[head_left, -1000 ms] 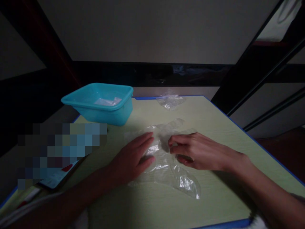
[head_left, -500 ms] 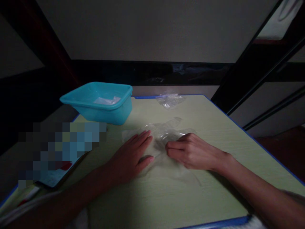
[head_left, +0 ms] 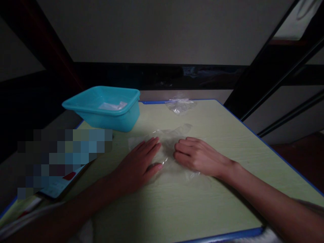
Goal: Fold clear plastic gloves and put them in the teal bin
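Observation:
A thin, crumpled piece of clear plastic film (head_left: 168, 148), perhaps a bag, is spread over the tabletop under both hands. My left hand (head_left: 138, 163) lies flat on its left part, palm down, with the thumb apart from the fingers. On the right side of the film, my right hand (head_left: 194, 153) is closed, its fingers curled down against the plastic. The fingertips of that hand are hidden, but they seem to grip a fold of it. A narrow stretch of film shows between the two hands.
Both hands are over a pale yellow-green table (head_left: 227, 199) with a blue edge. At its back left stands a turquoise plastic basin (head_left: 108, 116) with whitish plastic inside. Another clear plastic piece (head_left: 180, 106) lies at the far edge. A partly blurred, phone-like flat object (head_left: 57, 187) rests at left.
My right hand has shifted slightly up and left, its fingers still curled, and the film beneath it has changed its folds. My left hand has stayed nearly still.

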{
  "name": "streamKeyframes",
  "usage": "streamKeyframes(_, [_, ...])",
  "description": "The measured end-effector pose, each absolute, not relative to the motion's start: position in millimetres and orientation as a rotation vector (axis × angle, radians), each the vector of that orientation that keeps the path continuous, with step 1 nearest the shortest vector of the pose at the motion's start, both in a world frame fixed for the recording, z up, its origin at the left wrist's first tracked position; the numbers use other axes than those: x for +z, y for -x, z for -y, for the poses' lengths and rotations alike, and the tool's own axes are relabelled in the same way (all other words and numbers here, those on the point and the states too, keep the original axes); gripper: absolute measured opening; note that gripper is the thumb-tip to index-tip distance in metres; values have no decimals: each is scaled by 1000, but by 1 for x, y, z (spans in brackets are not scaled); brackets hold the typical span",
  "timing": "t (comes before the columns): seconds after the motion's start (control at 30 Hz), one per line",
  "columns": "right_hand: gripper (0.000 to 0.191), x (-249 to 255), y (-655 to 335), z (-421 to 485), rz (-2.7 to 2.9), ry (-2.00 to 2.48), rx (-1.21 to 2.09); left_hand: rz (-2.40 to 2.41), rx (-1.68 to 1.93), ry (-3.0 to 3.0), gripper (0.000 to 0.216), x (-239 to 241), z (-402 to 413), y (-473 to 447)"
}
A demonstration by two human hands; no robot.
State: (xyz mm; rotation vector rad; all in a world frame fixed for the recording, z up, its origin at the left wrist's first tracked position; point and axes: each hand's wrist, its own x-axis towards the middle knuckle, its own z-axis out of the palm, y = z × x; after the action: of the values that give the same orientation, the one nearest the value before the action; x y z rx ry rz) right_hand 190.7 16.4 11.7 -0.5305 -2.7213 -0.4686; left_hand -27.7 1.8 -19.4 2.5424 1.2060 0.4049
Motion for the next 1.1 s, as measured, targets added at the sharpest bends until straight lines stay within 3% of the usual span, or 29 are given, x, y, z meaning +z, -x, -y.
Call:
streamKeyframes(0.23, [33,18,-193,-19,2580,630,-663,-1227,344,-2599,50,-19,-3,29])
streamKeyframes(0.67, [26,50,-255,-32,2682,963,-483,-1230,331,-2550,52,-17,-4,31])
streamKeyframes(0.87, [25,51,-266,-35,2487,1128,-623,-1242,261,-2584,54,-15,-3,33])
streamKeyframes(0.97, [23,50,-258,-32,2446,1101,-488,-1187,235,-2604,55,-15,-3,34])
streamKeyframes(1.1, [23,43,-230,-20,2541,850,31,-1076,192,-2646,58,-15,-1,34])
